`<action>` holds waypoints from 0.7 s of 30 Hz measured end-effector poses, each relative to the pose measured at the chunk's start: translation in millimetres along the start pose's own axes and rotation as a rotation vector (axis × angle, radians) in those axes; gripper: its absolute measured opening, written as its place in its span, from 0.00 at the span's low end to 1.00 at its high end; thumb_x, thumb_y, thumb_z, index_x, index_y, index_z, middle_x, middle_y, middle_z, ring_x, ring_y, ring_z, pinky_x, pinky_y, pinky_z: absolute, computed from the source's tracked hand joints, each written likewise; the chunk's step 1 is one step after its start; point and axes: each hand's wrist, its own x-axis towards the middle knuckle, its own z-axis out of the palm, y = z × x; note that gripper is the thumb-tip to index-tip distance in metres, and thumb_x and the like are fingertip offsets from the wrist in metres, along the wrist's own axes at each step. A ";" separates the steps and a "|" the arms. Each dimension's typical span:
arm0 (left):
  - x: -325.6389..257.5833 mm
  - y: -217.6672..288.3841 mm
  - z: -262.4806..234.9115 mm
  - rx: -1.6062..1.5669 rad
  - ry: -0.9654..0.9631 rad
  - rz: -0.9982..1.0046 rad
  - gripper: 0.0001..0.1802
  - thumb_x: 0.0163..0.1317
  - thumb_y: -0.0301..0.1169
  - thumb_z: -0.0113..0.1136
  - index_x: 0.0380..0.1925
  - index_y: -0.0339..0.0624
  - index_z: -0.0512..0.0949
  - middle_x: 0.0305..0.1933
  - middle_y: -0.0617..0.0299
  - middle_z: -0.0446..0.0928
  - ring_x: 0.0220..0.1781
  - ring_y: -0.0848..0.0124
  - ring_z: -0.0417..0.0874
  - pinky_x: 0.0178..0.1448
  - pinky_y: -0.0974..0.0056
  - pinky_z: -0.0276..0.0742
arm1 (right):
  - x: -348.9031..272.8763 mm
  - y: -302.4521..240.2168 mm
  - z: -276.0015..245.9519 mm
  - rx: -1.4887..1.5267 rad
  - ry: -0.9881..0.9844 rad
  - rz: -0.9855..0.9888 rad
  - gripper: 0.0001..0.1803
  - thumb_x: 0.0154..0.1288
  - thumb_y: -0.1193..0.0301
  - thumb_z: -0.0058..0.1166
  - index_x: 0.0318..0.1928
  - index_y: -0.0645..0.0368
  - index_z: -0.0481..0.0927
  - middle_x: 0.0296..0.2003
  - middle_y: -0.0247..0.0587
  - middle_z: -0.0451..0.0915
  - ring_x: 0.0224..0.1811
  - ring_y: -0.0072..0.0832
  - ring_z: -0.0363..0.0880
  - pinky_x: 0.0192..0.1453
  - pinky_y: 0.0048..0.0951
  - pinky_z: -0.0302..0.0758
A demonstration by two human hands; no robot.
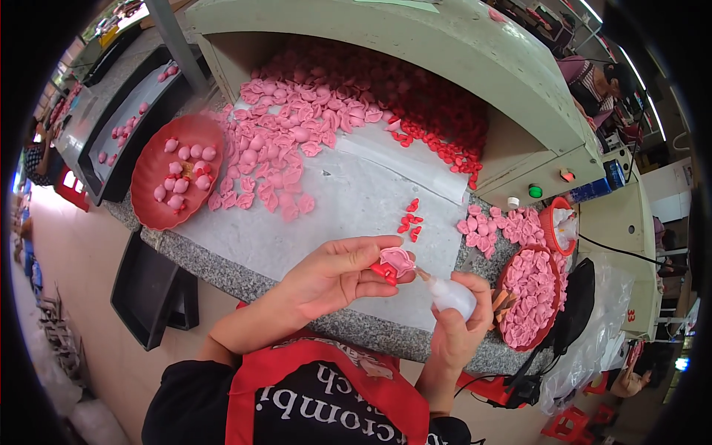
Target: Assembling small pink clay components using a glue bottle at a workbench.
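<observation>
Speckled stone worktop (222, 271), beige floor (81, 245), possibly daylit workshop.

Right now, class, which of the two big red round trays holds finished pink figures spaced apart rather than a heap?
The red tray on the left: its pink figures lie spaced apart. The right-hand tray is heaped with pink pieces.

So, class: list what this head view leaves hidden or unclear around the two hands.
- Nozzle tip of the white squeeze bottle in the right hand: too small.
- Underside of the pink piece with its red part: covered by left hand fingers.
- Back of the machine opening: shadowed.
</observation>
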 end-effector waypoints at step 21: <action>-9.1 2.8 8.4 0.135 0.051 -0.031 0.19 0.61 0.32 0.48 0.49 0.30 0.69 0.51 0.39 0.69 0.48 0.52 0.76 0.48 0.59 0.77 | -19.4 -9.0 8.4 -0.360 -0.011 -0.352 0.14 0.48 0.68 0.56 0.32 0.61 0.67 0.21 0.35 0.66 0.24 0.21 0.60 0.29 0.23 0.58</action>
